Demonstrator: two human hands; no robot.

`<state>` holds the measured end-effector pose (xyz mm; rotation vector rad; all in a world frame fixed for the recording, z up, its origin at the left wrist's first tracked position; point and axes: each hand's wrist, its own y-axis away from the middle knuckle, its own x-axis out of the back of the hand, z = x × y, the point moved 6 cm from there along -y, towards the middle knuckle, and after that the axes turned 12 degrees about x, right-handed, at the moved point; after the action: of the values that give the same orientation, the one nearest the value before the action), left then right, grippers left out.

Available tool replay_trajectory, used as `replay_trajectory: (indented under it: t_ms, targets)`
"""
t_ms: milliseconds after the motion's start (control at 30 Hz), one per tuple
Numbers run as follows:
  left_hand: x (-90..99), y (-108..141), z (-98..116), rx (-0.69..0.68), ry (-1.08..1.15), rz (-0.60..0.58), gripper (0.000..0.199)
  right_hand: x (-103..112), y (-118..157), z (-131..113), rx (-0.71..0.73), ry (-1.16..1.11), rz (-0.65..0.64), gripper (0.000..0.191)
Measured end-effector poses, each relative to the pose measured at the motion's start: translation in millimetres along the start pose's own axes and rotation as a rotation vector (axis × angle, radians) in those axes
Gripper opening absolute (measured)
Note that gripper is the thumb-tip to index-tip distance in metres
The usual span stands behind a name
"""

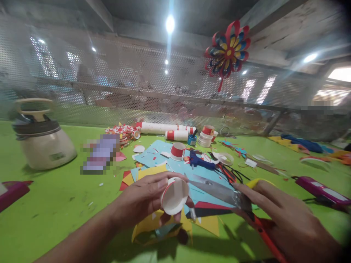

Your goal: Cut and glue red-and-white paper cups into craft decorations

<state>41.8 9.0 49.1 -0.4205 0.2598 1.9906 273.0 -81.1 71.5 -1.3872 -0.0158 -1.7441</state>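
Note:
A small white paper cup piece [174, 196] with a red edge is held in my left hand [148, 197], its round opening facing me. My right hand [285, 215] grips scissors [216, 188] with red and yellow handles. The blades are apart and point left toward the cup piece, near its right side. Under both hands lie light blue, yellow, red and black paper sheets. A red and white cup [178, 151] stands on the blue paper [150, 155], beside a dark blue glue gun [201, 160].
On the green table [55, 197] are a large jug [45, 142], stacked cups [164, 128], a blue ink bottle [192, 139] and a purple tool [322, 190]. A colourful paper flower [229, 53] hangs before the mesh screen. Part of the left side is pixelated.

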Motion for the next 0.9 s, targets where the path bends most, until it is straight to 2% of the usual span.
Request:
replay_trajectory:
  t_ms: [200,400,567,700,833,900]
  targets:
    - [-4.6,-0.1,-0.4,0.073,0.087,-0.045,0.038,9.1,-13.1,9.3,0.073,0.035,0.026,0.045]
    - [-4.5,-0.8,-0.5,0.080,0.108,-0.062,0.040,8.8,-21.2,1.6,0.120,-0.083,-0.037,0.042]
    - [-9.1,-1.6,1.8,0.093,0.061,-0.063,0.041,13.5,-28.8,-3.3,0.150,-0.145,-0.021,0.042]
    - [-11.5,-1.2,2.8,0.090,0.019,-0.086,0.039,9.3,-26.9,-4.5,0.146,-0.160,-0.057,0.045]
    - [-9.5,-0.5,0.5,0.088,0.007,-0.077,0.041,2.5,-21.2,-6.5,0.139,-0.173,-0.121,0.040]
    - [-9.5,-0.6,0.2,0.077,0.015,-0.081,0.041,3.5,-20.2,-7.0,0.121,-0.195,-0.095,0.041]
